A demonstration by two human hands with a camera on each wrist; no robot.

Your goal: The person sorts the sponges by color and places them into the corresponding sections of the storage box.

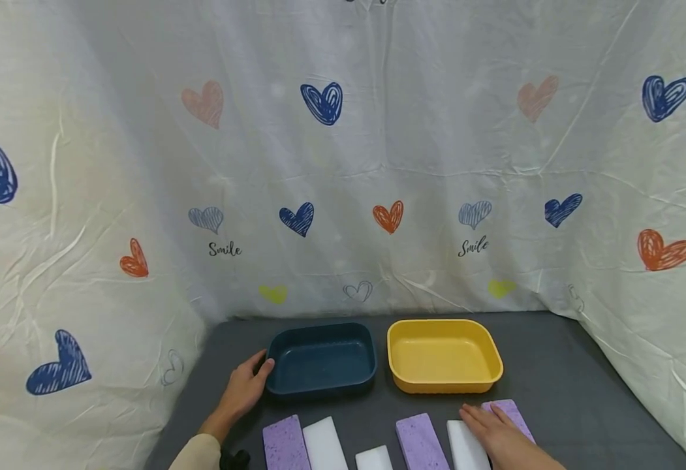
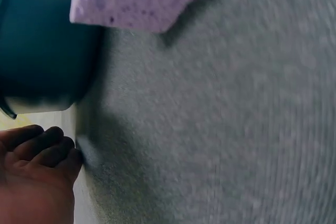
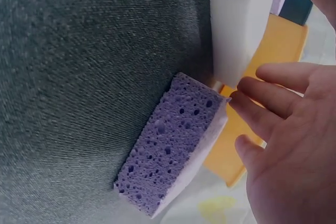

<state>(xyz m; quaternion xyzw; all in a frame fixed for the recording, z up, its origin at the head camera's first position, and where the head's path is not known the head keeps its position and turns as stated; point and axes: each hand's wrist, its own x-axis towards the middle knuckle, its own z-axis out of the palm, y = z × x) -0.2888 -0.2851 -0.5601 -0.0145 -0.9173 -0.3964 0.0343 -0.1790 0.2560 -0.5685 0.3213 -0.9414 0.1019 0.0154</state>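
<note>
The word "Smile" reads twice in looping black script on the pale curtain (image 1: 343, 281), once left of centre (image 1: 225, 249) and once on the right (image 1: 473, 246), among hand-drawn hearts in dark blue, orange, pink and yellow-green; the dark marks at the curtain's top are cut off and cannot be read. Below it, on the grey worktop (image 1: 583, 391), a dark blue tray (image 1: 322, 362) lies near the far edge, towards the far left corner; it is a shallow rounded rectangle with a thin rim and smooth, slightly glossy walls. The left hand (image 1: 239, 391) is at the tray's left side, fingers loosely extended and thumb by the rim; how firmly it touches cannot be told. A yellow tray (image 1: 445, 356) of similar shape stands just right of the blue one, also near the far edge. Nearer the viewer lie six blocks in a row: from the left a purple sponge (image 1: 286, 444), a white block (image 1: 324, 444), a short-looking white block (image 1: 374, 458), a second purple sponge (image 1: 421, 442), another white block (image 1: 466, 447) and a last purple sponge (image 3: 168, 140). The purple ones are pitted with dark pores, the white ones smooth. The right hand (image 1: 510, 440) is open, fingers spread, over the rightmost two; whether the fingertips touch either is unclear.
</note>
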